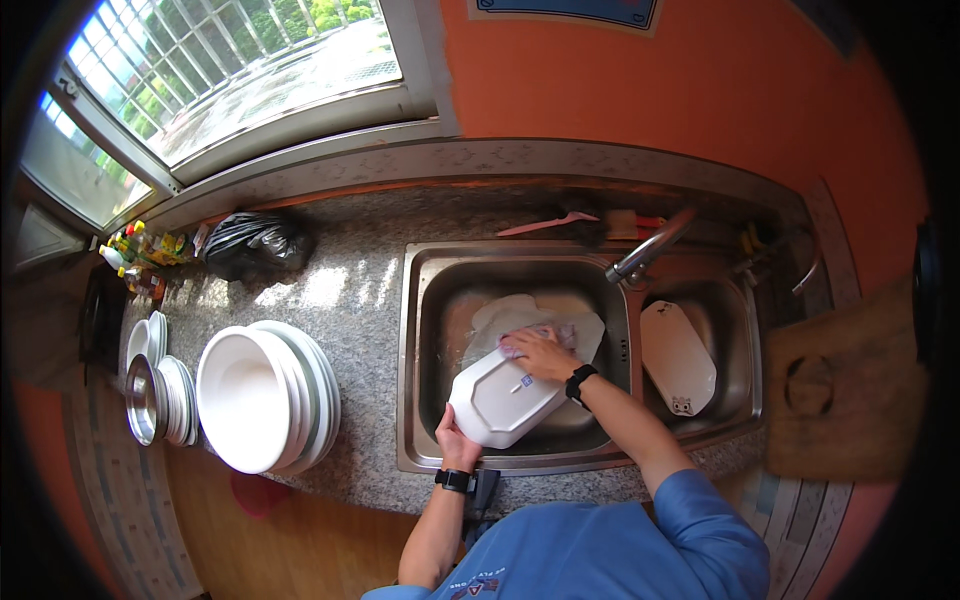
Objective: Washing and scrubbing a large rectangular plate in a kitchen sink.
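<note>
My left hand (457, 442) grips the near left end of a white octagonal dish (499, 405), whose underside faces up over the large basin of a steel sink (409, 360). Against the dish's far edge, my right hand (538, 352) presses a pinkish cloth (562, 335). Another pale piece of dishware (592, 330) lies beneath in the basin, partly hidden by the dish and my right hand. In the small basin on the right rests a long white plate (675, 360) with a cartoon animal face at its near end.
A chrome faucet (645, 251) reaches over the sink. Stacked white bowls and plates (247, 397) stand left on the granite counter (367, 330), beside smaller dishes and a metal bowl (142, 397). Behind are a black plastic bag (255, 244), bottles (142, 281) and a pink brush (547, 223). A wooden board (847, 390) is right.
</note>
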### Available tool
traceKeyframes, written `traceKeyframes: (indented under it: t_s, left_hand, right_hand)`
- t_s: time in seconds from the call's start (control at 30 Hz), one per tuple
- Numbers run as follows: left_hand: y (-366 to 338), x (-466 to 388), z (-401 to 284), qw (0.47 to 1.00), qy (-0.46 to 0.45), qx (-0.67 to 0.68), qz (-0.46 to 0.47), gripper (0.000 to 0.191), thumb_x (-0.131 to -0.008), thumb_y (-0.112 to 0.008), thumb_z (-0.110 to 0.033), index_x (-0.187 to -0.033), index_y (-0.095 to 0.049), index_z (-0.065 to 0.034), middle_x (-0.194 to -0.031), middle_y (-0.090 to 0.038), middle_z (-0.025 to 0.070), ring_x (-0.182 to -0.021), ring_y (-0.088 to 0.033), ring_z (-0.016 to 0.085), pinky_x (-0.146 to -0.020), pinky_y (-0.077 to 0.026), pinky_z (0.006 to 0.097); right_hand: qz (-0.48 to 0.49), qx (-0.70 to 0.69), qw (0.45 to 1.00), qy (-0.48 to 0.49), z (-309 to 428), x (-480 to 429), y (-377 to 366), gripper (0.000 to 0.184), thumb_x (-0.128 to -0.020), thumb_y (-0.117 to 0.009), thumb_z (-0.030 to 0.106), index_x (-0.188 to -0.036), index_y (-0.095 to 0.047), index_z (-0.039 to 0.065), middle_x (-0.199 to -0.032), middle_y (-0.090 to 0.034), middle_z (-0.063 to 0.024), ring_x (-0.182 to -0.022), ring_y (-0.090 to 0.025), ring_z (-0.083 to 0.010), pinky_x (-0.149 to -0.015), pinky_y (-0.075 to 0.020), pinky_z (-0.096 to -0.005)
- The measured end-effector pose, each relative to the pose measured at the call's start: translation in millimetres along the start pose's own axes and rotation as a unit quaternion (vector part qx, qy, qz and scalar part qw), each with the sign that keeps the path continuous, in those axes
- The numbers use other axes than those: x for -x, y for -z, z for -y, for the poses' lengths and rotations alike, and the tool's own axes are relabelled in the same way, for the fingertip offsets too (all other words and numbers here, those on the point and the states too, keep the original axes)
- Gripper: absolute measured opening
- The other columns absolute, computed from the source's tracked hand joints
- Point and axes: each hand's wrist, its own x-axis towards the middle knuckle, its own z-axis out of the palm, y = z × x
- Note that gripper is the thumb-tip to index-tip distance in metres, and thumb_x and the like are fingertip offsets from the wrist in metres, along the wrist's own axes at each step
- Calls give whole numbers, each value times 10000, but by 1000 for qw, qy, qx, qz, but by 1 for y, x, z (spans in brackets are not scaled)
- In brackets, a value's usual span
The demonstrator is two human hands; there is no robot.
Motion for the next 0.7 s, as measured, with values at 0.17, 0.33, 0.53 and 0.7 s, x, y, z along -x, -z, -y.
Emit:
traceKeyframes:
  t_s: [0.17, 0.33, 0.53, 0.7]
  left_hand:
    - [-5, 3, 1, 1000, 3, 9, -9, 402, -918, -410, -301, -1202, -471, -23, -1227, -508, 121, -1163, -448, 298, -1015, -301, 462]
    - [-6, 4, 0, 1000, 13, -8, -12, 438, -912, -421, -330, -1221, -458, -21, -1247, -492, 127, -1167, -441, 303, -1023, -288, 464]
    - [6, -2, 2, 1000, 26, -10, 7, 423, -920, -402, -326, -1228, -454, -40, -1255, -485, 117, -1179, -431, 294, -1028, -280, 457]
    - [5, -4, 2, 999, -32, -24, 31, 489, -914, -358, -434, -1247, -440, -86, -1283, -454, 112, -1190, -416, 297, -1030, -275, 445]
  right_hand:
    - [-34, -6, 990, -139, -46, 5, -14, 431, -859, -455, 351, -1252, -473, 173, -1324, -429, -41, -1255, -343, -191, -987, -170, -526]
    - [-64, -56, 977, -196, -31, -6, -43, 435, -862, -453, 390, -1241, -496, 181, -1302, -456, -56, -1257, -344, -188, -989, -160, -541]
    - [-23, -81, 996, 5, 52, -1, -57, 412, -839, -489, 382, -1203, -537, 193, -1271, -496, -18, -1236, -372, -197, -986, -130, -559]
    - [-30, -23, 991, 130, 102, 22, -64, 373, -809, -507, 292, -1163, -565, 189, -1299, -468, 0, -1284, -303, -225, -1005, -105, -567]
